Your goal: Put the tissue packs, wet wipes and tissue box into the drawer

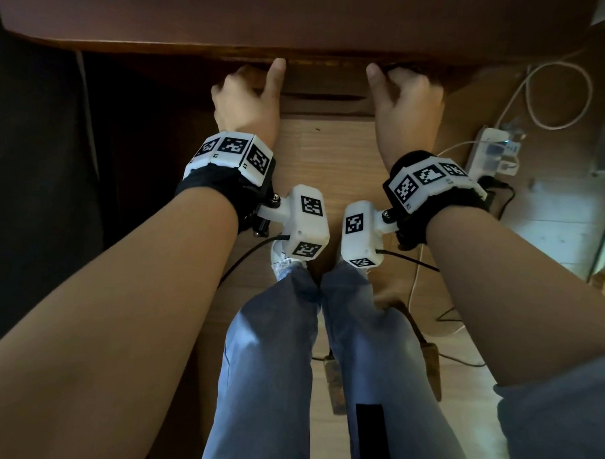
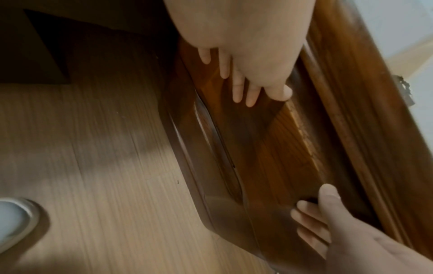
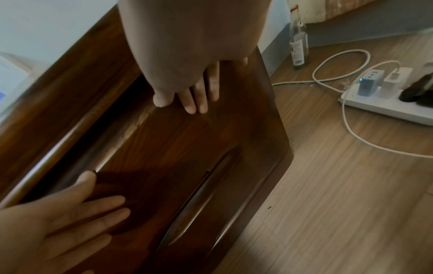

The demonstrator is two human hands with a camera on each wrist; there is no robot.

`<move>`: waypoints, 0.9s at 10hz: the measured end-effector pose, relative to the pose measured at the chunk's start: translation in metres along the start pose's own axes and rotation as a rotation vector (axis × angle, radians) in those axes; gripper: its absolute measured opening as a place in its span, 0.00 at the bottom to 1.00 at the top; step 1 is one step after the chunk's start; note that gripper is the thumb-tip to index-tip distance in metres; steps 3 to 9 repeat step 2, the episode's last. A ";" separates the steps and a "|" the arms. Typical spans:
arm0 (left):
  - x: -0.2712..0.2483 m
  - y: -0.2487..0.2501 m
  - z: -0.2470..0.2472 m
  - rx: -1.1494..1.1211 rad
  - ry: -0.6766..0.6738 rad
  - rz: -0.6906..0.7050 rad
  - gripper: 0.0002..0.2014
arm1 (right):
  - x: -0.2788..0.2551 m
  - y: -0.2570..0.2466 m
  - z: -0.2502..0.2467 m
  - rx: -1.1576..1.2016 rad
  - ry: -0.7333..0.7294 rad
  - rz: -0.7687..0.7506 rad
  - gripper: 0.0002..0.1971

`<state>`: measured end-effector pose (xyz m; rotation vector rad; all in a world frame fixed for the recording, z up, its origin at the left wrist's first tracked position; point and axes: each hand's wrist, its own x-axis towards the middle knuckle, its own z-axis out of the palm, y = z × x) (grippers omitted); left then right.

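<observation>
Dark wood drawer front sits right under both my palms, w/ its top edge just below the cabinet top's overhang. My left hand lies flat on the front's left part: fingers straight, spread a bit, pointing down the panel, thumb up at the top edge. Holding nothing, just pressing. My right hand does the same on the right part, fingers straight and together against the wood, thumb at the top edge; no grip on anything either. Carved handle groove runs across the front below my fingertips, between the two hands. Only a thin dark gap shows above the drawer front. Tissue packs, wipes, box: can't see them anywhere. White power strip w/ chargers and cables sits on the wood floor to my right, a glass bottle by the wall.
</observation>
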<state>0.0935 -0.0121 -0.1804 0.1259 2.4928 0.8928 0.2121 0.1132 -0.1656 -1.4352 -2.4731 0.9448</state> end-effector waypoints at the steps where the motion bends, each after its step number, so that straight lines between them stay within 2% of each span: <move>1: -0.010 0.002 -0.011 -0.001 -0.060 0.022 0.24 | -0.010 -0.008 -0.010 0.061 -0.057 0.016 0.18; 2: -0.032 0.009 -0.026 0.012 -0.088 0.039 0.20 | -0.022 -0.016 -0.025 0.078 -0.127 0.032 0.17; 9: -0.032 0.009 -0.026 0.012 -0.088 0.039 0.20 | -0.022 -0.016 -0.025 0.078 -0.127 0.032 0.17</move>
